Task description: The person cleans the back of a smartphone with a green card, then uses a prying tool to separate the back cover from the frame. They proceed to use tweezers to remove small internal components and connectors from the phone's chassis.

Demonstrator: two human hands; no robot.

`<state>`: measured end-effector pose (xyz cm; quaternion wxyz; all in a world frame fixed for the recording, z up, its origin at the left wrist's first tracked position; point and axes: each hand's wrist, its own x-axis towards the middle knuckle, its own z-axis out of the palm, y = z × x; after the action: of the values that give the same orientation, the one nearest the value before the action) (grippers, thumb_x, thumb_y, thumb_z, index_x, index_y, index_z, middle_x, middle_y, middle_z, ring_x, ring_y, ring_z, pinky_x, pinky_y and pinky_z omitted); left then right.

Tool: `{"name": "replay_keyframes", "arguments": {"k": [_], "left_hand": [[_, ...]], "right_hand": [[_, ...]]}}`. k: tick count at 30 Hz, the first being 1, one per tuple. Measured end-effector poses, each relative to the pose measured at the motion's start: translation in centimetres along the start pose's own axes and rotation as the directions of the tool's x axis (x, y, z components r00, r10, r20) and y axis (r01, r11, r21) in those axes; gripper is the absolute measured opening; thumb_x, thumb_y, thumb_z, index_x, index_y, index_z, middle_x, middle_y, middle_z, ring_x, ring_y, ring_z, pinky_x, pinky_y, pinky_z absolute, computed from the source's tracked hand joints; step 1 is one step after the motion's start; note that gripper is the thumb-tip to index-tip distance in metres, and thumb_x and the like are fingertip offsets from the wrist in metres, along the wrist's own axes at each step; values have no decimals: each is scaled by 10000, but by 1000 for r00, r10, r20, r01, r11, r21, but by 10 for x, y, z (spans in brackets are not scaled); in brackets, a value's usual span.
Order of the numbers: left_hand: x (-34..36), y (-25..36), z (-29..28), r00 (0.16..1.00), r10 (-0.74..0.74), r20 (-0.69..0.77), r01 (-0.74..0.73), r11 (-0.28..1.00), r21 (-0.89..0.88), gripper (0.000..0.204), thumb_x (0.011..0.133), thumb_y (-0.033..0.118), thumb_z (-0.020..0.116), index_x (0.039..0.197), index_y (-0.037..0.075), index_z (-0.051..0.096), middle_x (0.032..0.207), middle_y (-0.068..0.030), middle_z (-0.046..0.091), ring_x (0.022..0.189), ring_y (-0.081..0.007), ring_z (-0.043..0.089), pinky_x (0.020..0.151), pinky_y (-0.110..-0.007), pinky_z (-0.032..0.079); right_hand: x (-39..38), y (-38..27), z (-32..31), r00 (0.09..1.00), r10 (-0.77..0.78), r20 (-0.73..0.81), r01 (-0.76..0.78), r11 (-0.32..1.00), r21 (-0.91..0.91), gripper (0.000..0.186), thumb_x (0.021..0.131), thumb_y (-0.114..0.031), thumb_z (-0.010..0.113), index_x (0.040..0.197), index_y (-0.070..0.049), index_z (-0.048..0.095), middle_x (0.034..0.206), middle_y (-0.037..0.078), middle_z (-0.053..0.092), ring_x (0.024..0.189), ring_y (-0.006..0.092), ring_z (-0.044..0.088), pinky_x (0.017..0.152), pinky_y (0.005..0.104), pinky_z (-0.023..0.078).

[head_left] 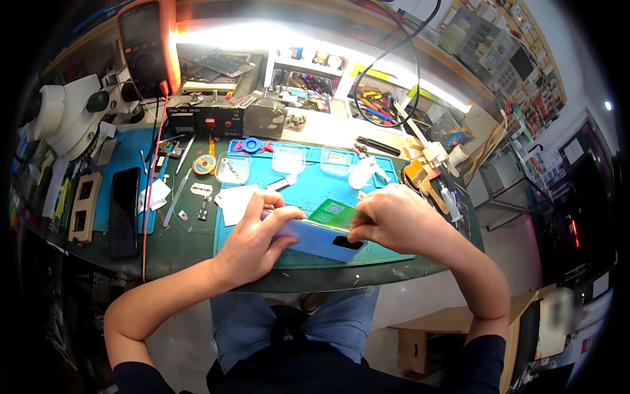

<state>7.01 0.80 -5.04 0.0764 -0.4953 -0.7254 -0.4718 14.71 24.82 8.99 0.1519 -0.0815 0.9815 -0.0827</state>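
gripping the left end of a pale blue phone [314,240], the left hand [252,238] sits at its nine o'clock, thumb on the near face and forefinger along the upper edge. the phone is propped tilted on its long side over the near part of a blue work mat [292,197], back toward the person, with its dark camera block [348,243] at three o'clock. the right hand [399,215], at two o'clock, has thumb and curled forefinger pinched on the right end of a green card [331,211]. that card slants along the phone's upper edge, around twelve to one o'clock; whether it enters the seam i cannot tell.

taking the phone as the dial's centre, white paper [235,205] lies at ten o'clock, just beyond the left hand. three clear boxes run from between ten and eleven o'clock round to half past twelve, one of them a clear box [289,158] near half past eleven. a black phone [125,213] lies well apart toward nine o'clock, and a syringe [451,203] rests between two and three.
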Motion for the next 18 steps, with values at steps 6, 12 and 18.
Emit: {"name": "replay_keyframes", "arguments": {"k": [6,12,18], "left_hand": [[0,3,-1,999,-35,12,35,999,23,465,845,34,799,1264,92,605,1175,-160,459,1030,-333,582,912,-412,539],[0,2,-1,1000,-14,2,13,999,37,461,848,40,798,1263,77,602,1174,-162,462,1030,-334,580,922,-405,529],[-3,2,-1,1000,-9,10,9,1000,24,463,853,47,798,1268,66,594,1178,-167,463,1025,-333,581,919,-410,527]], "right_hand": [[3,-6,-5,999,-25,30,25,999,-23,269,883,-299,780,891,-31,768,857,135,742,875,315,719,806,417,548],[8,-3,-1,997,-76,9,77,994,-73,281,868,-307,800,840,-32,750,828,125,723,820,310,710,769,412,552],[11,-7,-2,996,-85,14,86,996,-29,291,863,-313,807,835,-29,749,819,134,721,815,315,708,768,413,551]]}}
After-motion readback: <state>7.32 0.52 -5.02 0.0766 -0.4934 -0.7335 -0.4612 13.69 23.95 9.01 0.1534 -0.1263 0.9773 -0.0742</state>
